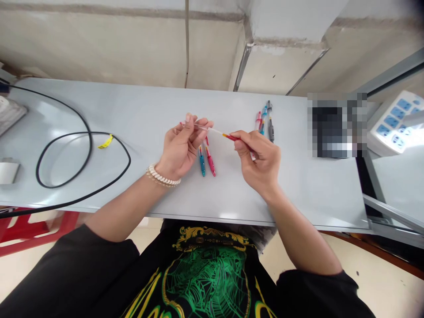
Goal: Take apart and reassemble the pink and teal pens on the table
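Observation:
A gel pen refill (217,131), a slim clear tube with a yellow and red section, stretches between my two hands above the table. My right hand (261,161) pinches its red end between thumb and fingers. At the other side, my left hand (181,145) closes thumb and fingertips on the thin clear part, and a small red tip pokes out past the thumb. Below my left hand lie a teal pen (202,164) and a pink-red pen (210,162), their upper ends partly hidden. Behind my right hand are a red pen (258,117), a teal pen (264,120) and a grey pen (270,123).
A black cable (127,152) with a yellow tag (106,141) loops over the left of the pale table (149,101). To the right are a blurred-out dark object (331,128) and a white power strip (394,123). A wall borders the table's far edge.

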